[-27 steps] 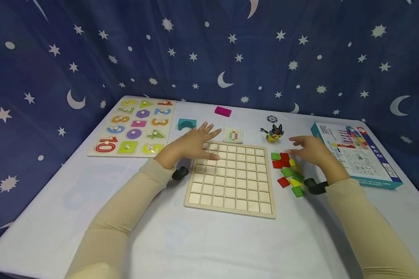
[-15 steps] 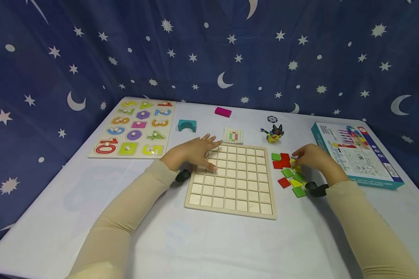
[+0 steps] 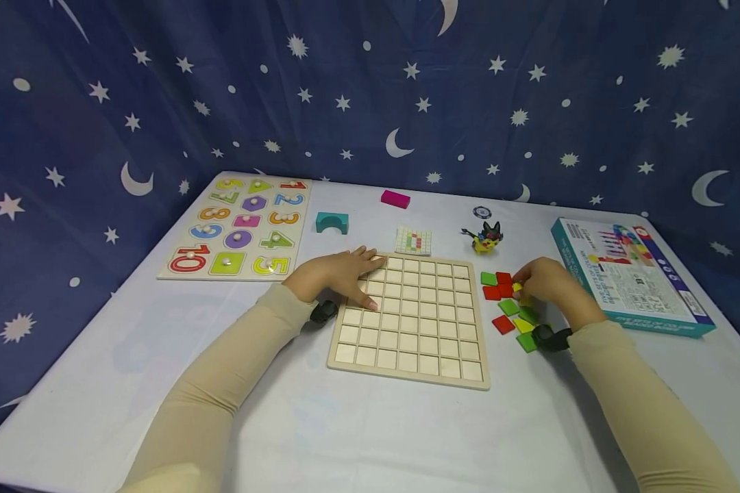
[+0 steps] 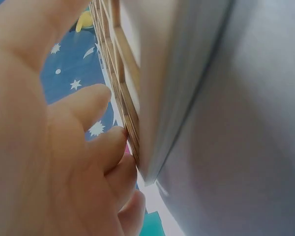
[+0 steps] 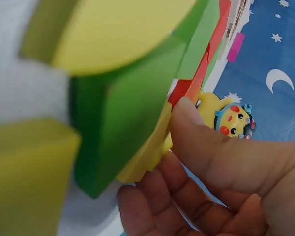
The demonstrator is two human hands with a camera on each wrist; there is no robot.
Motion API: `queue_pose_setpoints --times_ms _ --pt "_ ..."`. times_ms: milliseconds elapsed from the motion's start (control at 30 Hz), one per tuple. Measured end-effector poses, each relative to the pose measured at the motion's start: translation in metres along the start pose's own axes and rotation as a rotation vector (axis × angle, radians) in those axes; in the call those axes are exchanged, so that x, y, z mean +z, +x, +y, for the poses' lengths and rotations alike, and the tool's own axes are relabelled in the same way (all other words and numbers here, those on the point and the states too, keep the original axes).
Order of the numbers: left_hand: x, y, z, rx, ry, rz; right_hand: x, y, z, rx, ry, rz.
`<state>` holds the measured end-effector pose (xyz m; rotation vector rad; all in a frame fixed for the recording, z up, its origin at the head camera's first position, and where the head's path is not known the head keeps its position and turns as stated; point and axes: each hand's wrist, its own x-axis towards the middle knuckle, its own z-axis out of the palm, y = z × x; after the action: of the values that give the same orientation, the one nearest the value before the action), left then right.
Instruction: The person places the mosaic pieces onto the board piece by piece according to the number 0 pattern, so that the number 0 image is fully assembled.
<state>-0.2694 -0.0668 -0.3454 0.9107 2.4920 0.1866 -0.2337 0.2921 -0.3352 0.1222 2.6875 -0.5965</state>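
Note:
A wooden grid board [image 3: 407, 378] lies at the middle of the table. My left hand [image 3: 340, 275] rests on its upper left corner, fingers spread and fairly straight; the left wrist view shows the fingers [image 4: 96, 105] along the board's edge [image 4: 160, 98]. To the right of the board lie several square tiles, among them a red tile [image 3: 503, 324], a green tile [image 3: 508, 307] and a yellow tile [image 3: 521, 326]. Over this group my right hand [image 3: 549, 284] pinches another yellow tile [image 3: 517, 288] between thumb and fingers. Its fingers partly hide that tile.
Behind the board lie a pattern card [image 3: 414, 241], a teal arch block [image 3: 331, 222] and a magenta block [image 3: 395, 199]. A toy figure [image 3: 486, 238] and a round token [image 3: 482, 212] stand farther right. A number puzzle [image 3: 237, 226] is at left, a box [image 3: 632, 274] at right.
My right hand has come down and left onto the tiles, its fingers closing on a yellow one. My left hand has slid slightly down and toward me on the board's corner.

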Motion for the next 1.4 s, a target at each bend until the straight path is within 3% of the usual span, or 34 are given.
queue_pose_setpoints --times_ms 400,600,833,1067,1400 --pt "0.002 0.001 -0.001 -0.017 -0.077 0.025 0.001 -0.002 -0.001 -0.027 0.045 0.065" --pt "0.002 0.000 0.000 -0.020 -0.081 0.020 -0.006 -0.007 -0.004 -0.099 0.121 0.078" --pt "0.002 0.000 0.000 -0.016 -0.088 0.019 -0.010 -0.011 -0.023 -0.214 0.248 0.028" --pt "0.003 0.000 -0.002 -0.006 -0.095 0.008 -0.005 -0.009 -0.036 -0.334 0.215 -0.022" --pt "0.003 0.000 -0.002 -0.002 -0.087 0.006 0.007 0.005 -0.074 -0.382 0.227 -0.050"
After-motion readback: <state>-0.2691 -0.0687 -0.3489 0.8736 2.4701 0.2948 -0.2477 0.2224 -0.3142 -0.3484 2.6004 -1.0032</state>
